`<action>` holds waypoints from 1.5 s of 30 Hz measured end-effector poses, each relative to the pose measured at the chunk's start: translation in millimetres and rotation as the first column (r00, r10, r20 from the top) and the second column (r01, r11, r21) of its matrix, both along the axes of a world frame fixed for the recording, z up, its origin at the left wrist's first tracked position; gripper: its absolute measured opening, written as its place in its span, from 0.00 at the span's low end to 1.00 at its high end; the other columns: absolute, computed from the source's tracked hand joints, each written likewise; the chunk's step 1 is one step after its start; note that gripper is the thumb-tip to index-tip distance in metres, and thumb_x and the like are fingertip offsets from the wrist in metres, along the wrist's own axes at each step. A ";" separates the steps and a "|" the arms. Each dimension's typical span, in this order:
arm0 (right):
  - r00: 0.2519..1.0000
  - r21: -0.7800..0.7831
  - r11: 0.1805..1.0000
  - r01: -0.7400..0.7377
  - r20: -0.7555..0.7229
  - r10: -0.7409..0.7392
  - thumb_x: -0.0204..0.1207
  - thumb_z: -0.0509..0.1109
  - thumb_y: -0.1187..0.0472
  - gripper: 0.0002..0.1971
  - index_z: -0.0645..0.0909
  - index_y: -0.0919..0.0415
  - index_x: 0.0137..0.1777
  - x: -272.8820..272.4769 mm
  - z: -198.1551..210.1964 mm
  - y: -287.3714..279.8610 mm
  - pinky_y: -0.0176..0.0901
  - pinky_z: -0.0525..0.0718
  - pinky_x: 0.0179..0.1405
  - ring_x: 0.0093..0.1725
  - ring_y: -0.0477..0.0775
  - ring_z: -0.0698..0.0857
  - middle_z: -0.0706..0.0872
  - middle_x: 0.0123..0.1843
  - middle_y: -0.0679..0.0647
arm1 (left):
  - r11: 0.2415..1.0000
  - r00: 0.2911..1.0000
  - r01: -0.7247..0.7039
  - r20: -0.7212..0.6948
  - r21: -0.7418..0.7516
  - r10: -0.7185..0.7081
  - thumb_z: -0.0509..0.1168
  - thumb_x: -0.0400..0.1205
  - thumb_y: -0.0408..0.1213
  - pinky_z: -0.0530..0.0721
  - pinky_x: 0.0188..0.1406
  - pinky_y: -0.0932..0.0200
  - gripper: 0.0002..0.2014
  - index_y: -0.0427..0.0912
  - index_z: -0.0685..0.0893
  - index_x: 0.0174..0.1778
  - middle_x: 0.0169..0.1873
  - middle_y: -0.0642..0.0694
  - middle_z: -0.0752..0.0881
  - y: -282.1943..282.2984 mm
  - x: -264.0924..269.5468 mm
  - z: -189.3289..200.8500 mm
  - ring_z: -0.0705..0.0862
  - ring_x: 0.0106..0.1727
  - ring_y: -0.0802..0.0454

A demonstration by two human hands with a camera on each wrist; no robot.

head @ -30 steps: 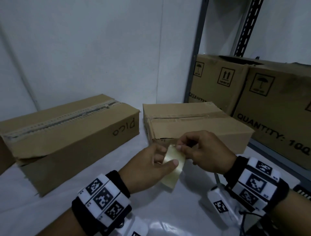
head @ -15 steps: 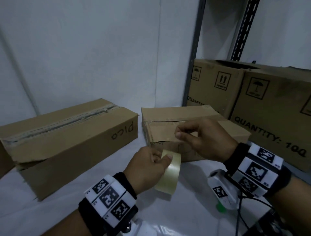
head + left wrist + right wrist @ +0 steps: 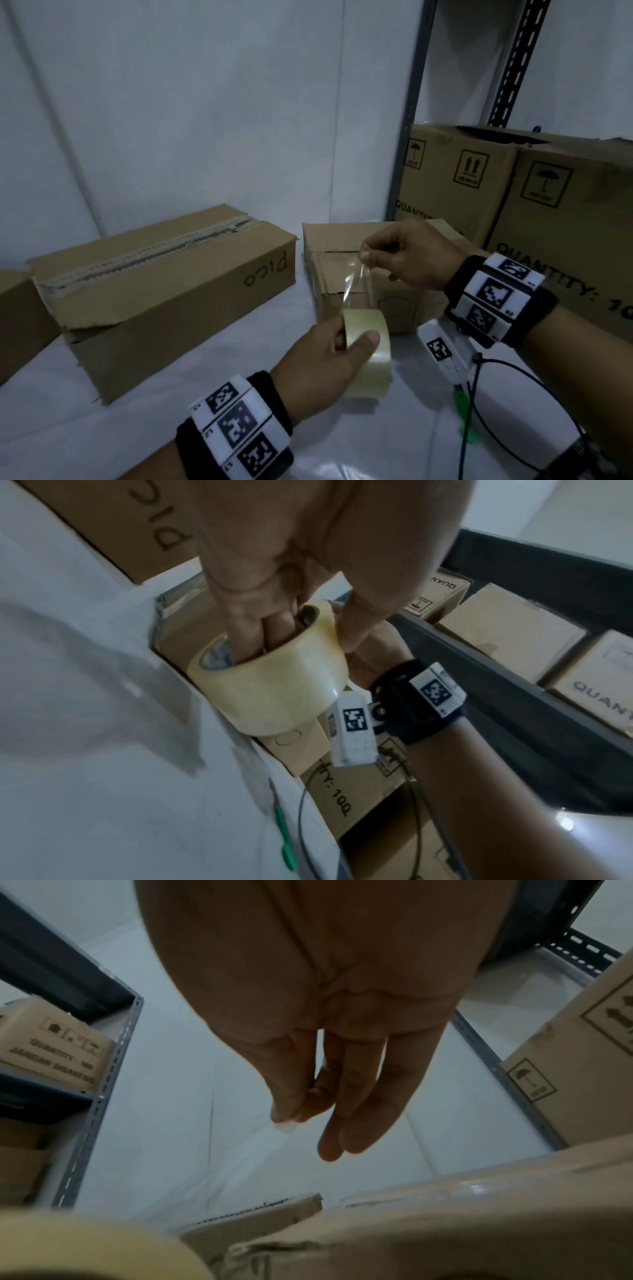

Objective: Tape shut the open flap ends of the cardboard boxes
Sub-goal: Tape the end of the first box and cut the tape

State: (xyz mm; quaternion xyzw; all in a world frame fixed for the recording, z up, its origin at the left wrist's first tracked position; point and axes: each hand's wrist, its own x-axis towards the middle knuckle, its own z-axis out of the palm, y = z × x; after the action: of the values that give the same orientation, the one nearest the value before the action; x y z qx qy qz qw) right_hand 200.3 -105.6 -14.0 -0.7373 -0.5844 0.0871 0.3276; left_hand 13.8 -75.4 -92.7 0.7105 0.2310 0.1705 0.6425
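My left hand (image 3: 337, 346) grips a roll of clear tape (image 3: 368, 356), fingers inside its core (image 3: 267, 639) and thumb on the outside. My right hand (image 3: 407, 255) pinches the free end of the tape strip (image 3: 358, 281) between thumb and forefinger (image 3: 291, 1104), raised above the roll. The strip hangs stretched in front of the end face of a small cardboard box (image 3: 342, 270), whose end flaps show a gap along the top seam. A longer cardboard box (image 3: 154, 287) marked "Pico" lies to the left, its near end flap torn and loose.
Large printed cartons (image 3: 555, 219) stand on a grey metal shelf at right, behind a steel upright (image 3: 407, 113). A white-covered surface (image 3: 102, 428) holds the boxes. A black cable (image 3: 486, 387) and a green tie (image 3: 462, 411) lie at the lower right.
My right hand has pulled the tape end up and away from the roll, drawing out a strip. My left hand has lowered the roll slightly.
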 end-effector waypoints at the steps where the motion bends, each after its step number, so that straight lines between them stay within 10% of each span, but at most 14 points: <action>1: 1.000 0.011 1.000 0.001 -0.001 -0.001 0.76 0.73 0.58 0.05 0.91 0.55 0.44 0.2 -3.6 3.0 0.43 0.88 0.39 0.41 0.48 0.89 0.92 0.40 0.49 | 0.998 1.000 -0.014 -0.002 -0.053 0.014 0.68 0.70 0.59 0.85 0.59 0.36 0.24 0.47 0.86 0.55 0.50 0.38 0.91 -1.2 1.1 -1.5 0.89 0.53 0.40; 6: 0.999 -0.020 1.000 0.008 0.034 -0.008 0.76 0.74 0.58 0.05 0.91 0.56 0.43 4.4 -13.2 18.1 0.38 0.80 0.40 0.36 0.42 0.84 0.91 0.38 0.49 | 0.966 0.993 -0.030 -0.114 -0.258 0.001 0.66 0.79 0.54 0.86 0.54 0.34 0.26 0.30 0.85 0.52 0.51 0.28 0.89 2.1 5.9 -1.9 0.89 0.52 0.35; 16: 0.997 -0.043 0.997 0.069 -0.024 -0.070 0.75 0.75 0.53 0.04 0.90 0.49 0.42 13.8 -28.9 43.2 0.48 0.85 0.56 0.45 0.47 0.85 0.86 0.36 0.38 | 0.944 0.992 -0.111 -0.088 -0.311 0.088 0.66 0.81 0.41 0.88 0.50 0.47 0.17 0.32 0.84 0.58 0.56 0.30 0.87 4.4 15.1 4.3 0.88 0.51 0.40; 33: 0.989 -0.059 0.993 0.098 -0.107 -0.104 0.75 0.75 0.52 0.05 0.91 0.51 0.45 19.3 -38.2 56.4 0.36 0.78 0.37 0.30 0.40 0.81 0.86 0.31 0.42 | 0.968 0.978 -0.207 -0.046 -0.142 0.202 0.67 0.67 0.58 0.86 0.54 0.35 0.29 0.33 0.88 0.46 0.46 0.32 0.90 12.6 20.6 -6.7 0.90 0.49 0.36; 38: 0.992 -0.088 0.991 0.103 -0.059 -0.108 0.75 0.74 0.51 0.05 0.91 0.48 0.43 21.8 -41.0 59.7 0.41 0.82 0.48 0.39 0.45 0.84 0.87 0.34 0.41 | 0.971 0.979 -0.204 -0.019 -0.125 0.204 0.68 0.62 0.64 0.84 0.55 0.32 0.42 0.23 0.82 0.50 0.47 0.24 0.87 12.3 22.5 -11.5 0.88 0.49 0.32; 45: 0.995 -0.105 0.990 0.093 -0.012 -0.095 0.75 0.74 0.50 0.06 0.91 0.47 0.48 19.1 -40.1 59.1 0.37 0.76 0.50 0.50 0.45 0.86 0.92 0.48 0.45 | 0.976 0.980 -0.198 -0.007 -0.095 0.198 0.67 0.61 0.67 0.82 0.53 0.29 0.35 0.31 0.84 0.37 0.33 0.40 0.78 16.7 24.4 -19.2 0.79 0.35 0.45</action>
State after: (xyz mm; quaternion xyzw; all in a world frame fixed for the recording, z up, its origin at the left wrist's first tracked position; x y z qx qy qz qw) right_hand 219.4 -46.5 -54.1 -0.7792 -0.5410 0.1080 0.2974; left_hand 38.3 -58.7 -111.9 0.6524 0.3078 0.2234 0.6555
